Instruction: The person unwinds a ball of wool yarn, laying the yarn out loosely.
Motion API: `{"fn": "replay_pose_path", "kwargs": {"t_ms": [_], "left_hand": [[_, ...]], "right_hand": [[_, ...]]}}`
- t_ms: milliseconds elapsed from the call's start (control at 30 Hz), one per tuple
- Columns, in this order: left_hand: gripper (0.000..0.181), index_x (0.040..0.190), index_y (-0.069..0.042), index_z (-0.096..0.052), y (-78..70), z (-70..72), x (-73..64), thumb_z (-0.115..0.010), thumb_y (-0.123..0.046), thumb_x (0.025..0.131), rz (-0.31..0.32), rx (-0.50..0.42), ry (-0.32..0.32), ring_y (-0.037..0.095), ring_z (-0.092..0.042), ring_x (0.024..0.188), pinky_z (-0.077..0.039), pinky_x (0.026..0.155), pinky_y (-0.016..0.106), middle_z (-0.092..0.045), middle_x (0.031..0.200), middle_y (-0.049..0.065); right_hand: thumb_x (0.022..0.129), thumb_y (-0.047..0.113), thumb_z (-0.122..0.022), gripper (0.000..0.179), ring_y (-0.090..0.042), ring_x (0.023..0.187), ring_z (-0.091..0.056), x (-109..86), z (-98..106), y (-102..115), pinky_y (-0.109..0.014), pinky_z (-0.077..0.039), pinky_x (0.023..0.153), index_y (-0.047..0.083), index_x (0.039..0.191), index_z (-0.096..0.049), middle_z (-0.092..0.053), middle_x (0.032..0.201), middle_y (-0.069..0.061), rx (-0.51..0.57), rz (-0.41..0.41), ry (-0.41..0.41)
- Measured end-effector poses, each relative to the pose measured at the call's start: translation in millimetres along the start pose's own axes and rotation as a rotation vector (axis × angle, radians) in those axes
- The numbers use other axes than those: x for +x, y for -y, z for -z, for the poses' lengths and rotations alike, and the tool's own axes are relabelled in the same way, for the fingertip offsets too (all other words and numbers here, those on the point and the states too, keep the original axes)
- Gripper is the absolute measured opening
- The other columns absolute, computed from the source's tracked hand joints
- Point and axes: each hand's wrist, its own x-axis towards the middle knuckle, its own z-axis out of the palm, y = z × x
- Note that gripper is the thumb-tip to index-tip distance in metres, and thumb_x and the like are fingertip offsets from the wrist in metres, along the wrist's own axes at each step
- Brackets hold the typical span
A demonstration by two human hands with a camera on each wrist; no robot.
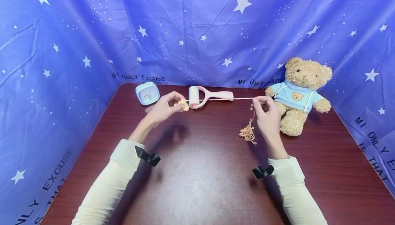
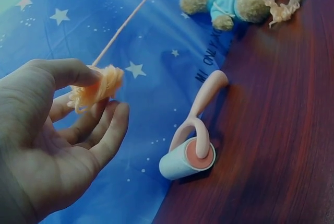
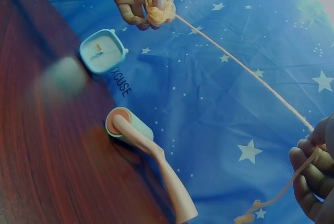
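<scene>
My left hand (image 1: 165, 108) pinches a small wound bundle of orange yarn (image 2: 107, 85) between thumb and fingers. From the bundle a single yarn strand (image 1: 228, 99) runs taut across to my right hand (image 1: 267, 113), whose thumb and fingertips pinch it. Below the right hand the strand hangs down to a loose, looped tangle of yarn (image 1: 248, 134). In the right wrist view the bundle (image 3: 159, 12) shows in the left fingers, and the right hand (image 3: 315, 174) is partly cut off by the frame edge.
Behind the strand lies a pink-handled lint roller (image 1: 194, 96) on the dark wooden table (image 1: 197, 177). A light blue alarm clock (image 1: 147, 93) stands at the back left. A teddy bear (image 1: 297, 96) in a blue top sits at the right. Blue starry cloth (image 1: 185, 19) surrounds the table.
</scene>
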Motion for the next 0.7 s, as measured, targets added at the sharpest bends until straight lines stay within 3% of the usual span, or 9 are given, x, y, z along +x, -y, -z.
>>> {"fn": "replay_pose_path", "kwargs": {"t_ms": [133, 333, 433, 567, 700], "left_hand": [[0.024, 0.108, 0.001, -0.059, 1.1, -0.1, 0.3, -0.066, -0.003, 0.086, 0.01, 0.021, -0.003, 0.011, -0.059, 0.085, -0.053, 0.08, 0.027, -0.061, 0.097, 0.007], [0.024, 0.111, 0.007, -0.051, -1.4, -2.4, 0.4, -0.057, 0.007, 0.088, 0.061, -0.153, 0.018, 0.013, -0.066, 0.088, -0.055, 0.084, 0.039, -0.061, 0.102, 0.016], [0.023, 0.112, 0.009, -0.05, -1.6, -2.8, 0.7, -0.055, 0.009, 0.089, 0.056, -0.18, 0.021, 0.016, -0.068, 0.087, -0.055, 0.084, 0.04, -0.06, 0.103, 0.023], [0.022, 0.11, 0.007, -0.054, -1.2, -1.6, 0.5, -0.058, 0.006, 0.088, 0.034, -0.068, -0.001, 0.013, -0.065, 0.082, -0.055, 0.084, 0.042, -0.061, 0.1, 0.02], [0.022, 0.109, 0.002, -0.06, -0.6, 0.5, -0.5, -0.062, 0.001, 0.087, 0.024, 0.063, -0.033, 0.015, -0.059, 0.08, -0.055, 0.074, 0.03, -0.062, 0.093, 0.01]], "right_hand": [[0.091, 0.0, -0.059, 0.017, -0.004, 0.061, -0.061, 1.4, 4, -1, -0.014, -0.044, 0.052, -0.016, 0.098, -0.058, -0.061, 0.067, 0.005, 0.007, 0.005, -0.01], [0.09, -0.002, -0.059, 0.012, -0.002, 0.059, -0.06, 3.0, 10, -3, -0.013, -0.043, 0.05, -0.013, 0.094, -0.06, -0.061, 0.066, 0.003, 0.023, 0.008, -0.035], [0.09, -0.001, -0.059, 0.01, -0.001, 0.058, -0.059, 3.9, 13, -4, -0.014, -0.043, 0.049, -0.011, 0.093, -0.061, -0.061, 0.066, 0.001, 0.026, -0.002, -0.044], [0.09, 0.0, -0.06, 0.012, -0.004, 0.059, -0.06, 4.7, 16, -5, -0.015, -0.047, 0.052, -0.011, 0.093, -0.061, -0.061, 0.067, 0.0, 0.038, -0.019, -0.06], [0.09, -0.001, -0.06, 0.012, -0.006, 0.06, -0.061, 5.0, 20, -7, -0.015, -0.048, 0.055, -0.012, 0.094, -0.061, -0.061, 0.067, 0.0, 0.055, -0.026, -0.072]]}}
